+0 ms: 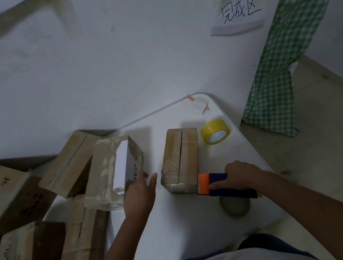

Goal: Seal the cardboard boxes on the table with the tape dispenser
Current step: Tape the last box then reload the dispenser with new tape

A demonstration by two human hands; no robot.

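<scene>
At three o'clock my right hand (239, 173) grips the tape dispenser (227, 185) against the light, stiff cardboard box (181, 161); left hand (140, 190) fingers straight, apart.

Cardboard, tape and cloth

I see matt brown cardboard boxes (179, 161), a glossy yellow tape roll (215, 132), and checked green cloth (282, 51).
</scene>
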